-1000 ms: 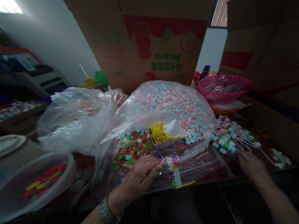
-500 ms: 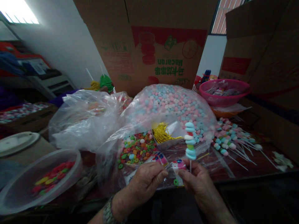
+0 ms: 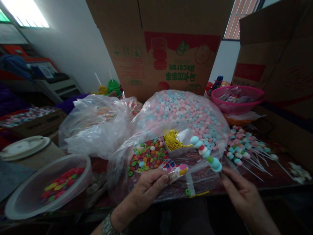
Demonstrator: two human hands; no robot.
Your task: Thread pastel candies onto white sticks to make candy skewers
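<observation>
Between the thumb and fingers of my right hand (image 3: 242, 189) is the stick of a marshmallow skewer (image 3: 207, 154), tilted to the left. It carries pale blue and white marshmallows with red and green pieces between them. My left hand (image 3: 146, 186) pinches a small clear plastic bag with a colourful print (image 3: 179, 171), its printed end pointing right, apart from the skewer. Beyond my left hand lie ring-shaped candies (image 3: 149, 153) in many colours. Behind the hands, gold twist ties (image 3: 173, 138) fill a small box. Near the table edge lie a loose gold tie (image 3: 201, 194) and a green ring candy (image 3: 187, 192).
A large clear bag of marshmallows (image 3: 181, 107) bulges at the back. Finished-looking marshmallow skewers (image 3: 241, 145) are piled at right, below a pink basket (image 3: 237, 98). At left stands a translucent bowl (image 3: 83, 169) with red, yellow and green pieces. Cardboard boxes (image 3: 117, 29) rise behind.
My right hand has moved right with the skewer, which has gone from upright to tilted left. My left hand has shifted slightly left, and the printed bag now lies pointing right from it.
</observation>
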